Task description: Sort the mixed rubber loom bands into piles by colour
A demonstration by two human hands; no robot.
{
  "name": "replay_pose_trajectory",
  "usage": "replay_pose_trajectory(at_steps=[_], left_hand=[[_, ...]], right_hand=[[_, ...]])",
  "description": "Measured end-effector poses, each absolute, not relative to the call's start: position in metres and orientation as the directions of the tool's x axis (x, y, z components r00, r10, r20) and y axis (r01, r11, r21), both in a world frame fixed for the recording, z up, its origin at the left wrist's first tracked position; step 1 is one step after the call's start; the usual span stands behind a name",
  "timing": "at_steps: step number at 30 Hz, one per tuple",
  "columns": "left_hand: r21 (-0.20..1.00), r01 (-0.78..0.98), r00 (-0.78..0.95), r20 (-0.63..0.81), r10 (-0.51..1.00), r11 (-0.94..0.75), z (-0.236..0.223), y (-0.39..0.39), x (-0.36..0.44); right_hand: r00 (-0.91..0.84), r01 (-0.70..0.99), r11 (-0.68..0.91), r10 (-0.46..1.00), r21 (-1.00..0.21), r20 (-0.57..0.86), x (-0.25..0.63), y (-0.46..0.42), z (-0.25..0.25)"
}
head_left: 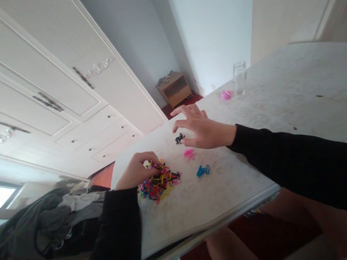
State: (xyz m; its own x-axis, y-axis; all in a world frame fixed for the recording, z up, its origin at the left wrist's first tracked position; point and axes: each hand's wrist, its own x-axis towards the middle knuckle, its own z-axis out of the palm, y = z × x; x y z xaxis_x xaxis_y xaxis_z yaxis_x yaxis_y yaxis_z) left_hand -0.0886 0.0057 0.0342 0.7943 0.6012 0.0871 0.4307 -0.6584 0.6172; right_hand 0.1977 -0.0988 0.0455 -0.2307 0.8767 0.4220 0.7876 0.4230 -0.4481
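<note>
A heap of small, many-coloured elastic hair ties (pixel 158 186) lies near the table's left end. My left hand (pixel 140 167) rests at its upper edge, fingers curled in among the bands. A small whitish piece shows beside those fingers; what they pinch is hidden. Further right, my right hand (pixel 198 128) hovers with its fingers apart, its thumb close to a little cluster of black hair ties (pixel 179 138). Below that hand sits a small pink cluster (pixel 188 154). A blue cluster (pixel 202 171) lies nearer the table's front edge.
The white table (pixel 275 104) stretches to the right. On its far side stand a clear glass jar (pixel 241 78) and a bright pink object (pixel 226 94). Dark clothes (pixel 42 223) are piled left of the table. Beyond are white wardrobes (pixel 35 82) and a small wooden cabinet (pixel 175 89).
</note>
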Motion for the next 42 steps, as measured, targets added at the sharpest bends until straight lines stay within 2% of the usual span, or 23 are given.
replay_pose_trajectory(at_steps=[5, 10, 21, 28, 30, 35, 42], left_hand=[[0.584, 0.453, 0.783, 0.101, 0.614, -0.674, 0.035, 0.005, -0.088], [0.618, 0.356, 0.816, 0.161, 0.556, -0.701, 0.037, 0.001, -0.086], [0.645, 0.301, 0.852, 0.148, 0.501, -0.702, 0.043, -0.002, -0.086], [0.653, 0.349, 0.849, 0.083, 0.522, -0.672, 0.042, 0.001, -0.091], [0.610, 0.383, 0.830, 0.103, 0.548, -0.694, 0.041, 0.001, -0.090], [0.385, 0.576, 0.725, 0.168, 0.668, -0.721, 0.034, 0.003, -0.085], [0.378, 0.559, 0.773, 0.085, 0.629, -0.738, 0.026, 0.006, -0.084]], right_hand=[[-0.240, 0.793, 0.432, 0.870, -0.429, 0.431, 0.197, -0.099, 0.045], [-0.272, 0.787, 0.454, 0.863, -0.417, 0.425, 0.197, -0.100, 0.044], [-0.322, 0.769, 0.502, 0.839, -0.397, 0.438, 0.199, -0.099, 0.042], [-0.347, 0.773, 0.503, 0.845, -0.386, 0.406, 0.197, -0.100, 0.042], [-0.350, 0.774, 0.501, 0.848, -0.387, 0.398, 0.197, -0.100, 0.043], [-0.355, 0.772, 0.503, 0.848, -0.389, 0.394, 0.197, -0.100, 0.044], [-0.366, 0.761, 0.520, 0.838, -0.389, 0.405, 0.197, -0.100, 0.044]])
